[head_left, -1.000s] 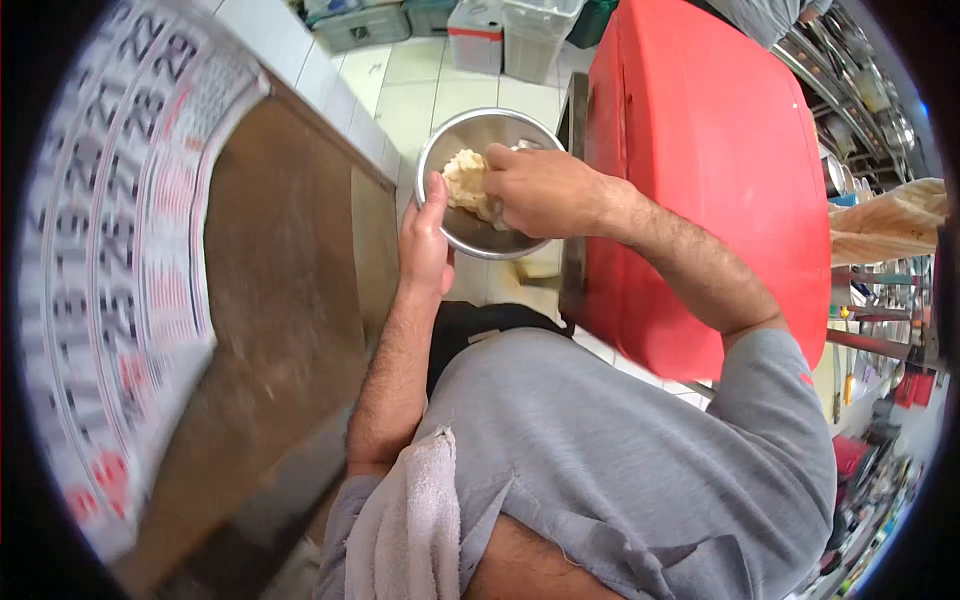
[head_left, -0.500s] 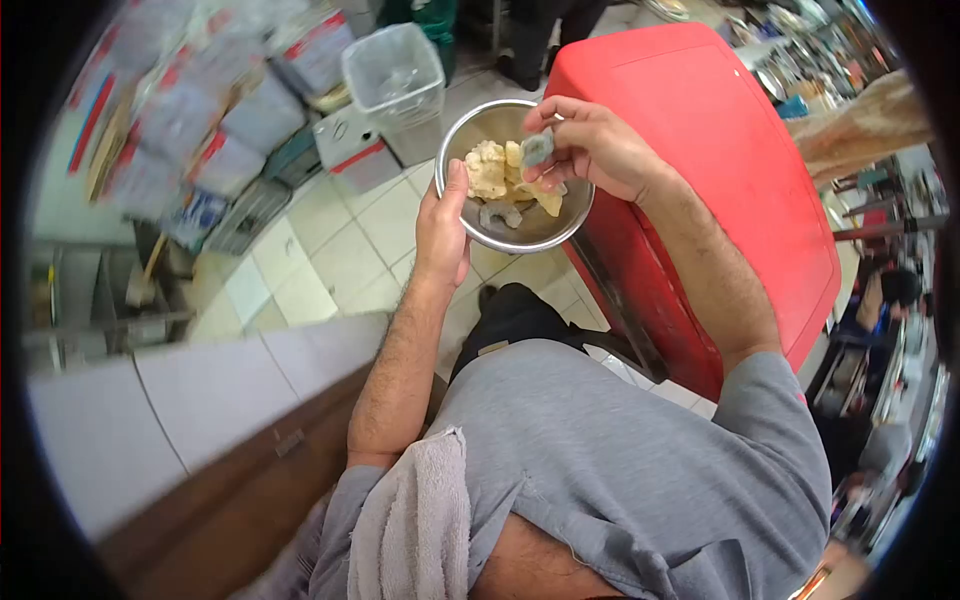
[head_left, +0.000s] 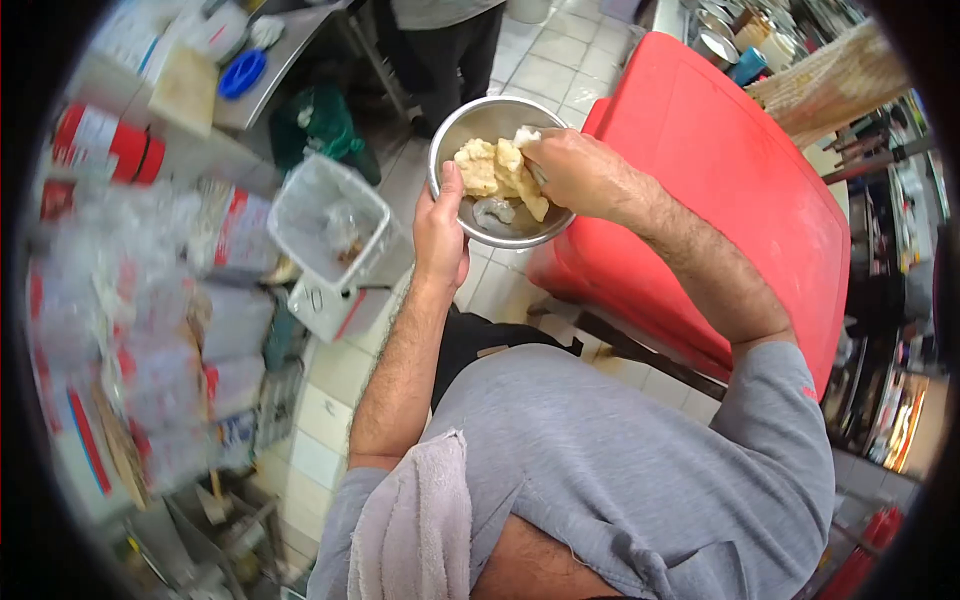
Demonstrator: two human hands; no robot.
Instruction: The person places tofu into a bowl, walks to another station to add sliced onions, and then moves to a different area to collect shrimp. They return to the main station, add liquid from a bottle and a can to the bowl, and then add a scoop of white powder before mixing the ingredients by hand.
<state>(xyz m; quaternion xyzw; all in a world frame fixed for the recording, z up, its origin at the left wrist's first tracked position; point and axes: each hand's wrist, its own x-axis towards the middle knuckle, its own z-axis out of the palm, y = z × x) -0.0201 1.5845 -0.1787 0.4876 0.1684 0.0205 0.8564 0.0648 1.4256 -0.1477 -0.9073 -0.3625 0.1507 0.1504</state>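
Pale square tiles pave the kitchen floor beneath a round, shiny metal bowl, which is held up in front of the wearer's grey short-sleeved shirt. To the right of the bowl stands a big red plastic box with a broad flat lid. Beyond the bowl is a person in dark trousers, and farther to its left runs a grey metal surface bearing a blue oval dish. Left of the bowl, nearer than that surface, sits a translucent, open-topped plastic bin. At the bowl's left side, the left grip clasps it, thumb over the rim. At the bowl's right side, the right grip has its fingers curled inward by the rim; whether they are closed on anything I cannot tell. Inside the bowl lie lumpy, pale yellow chunks, with one smaller, greyish translucent piece beside them on the near side.
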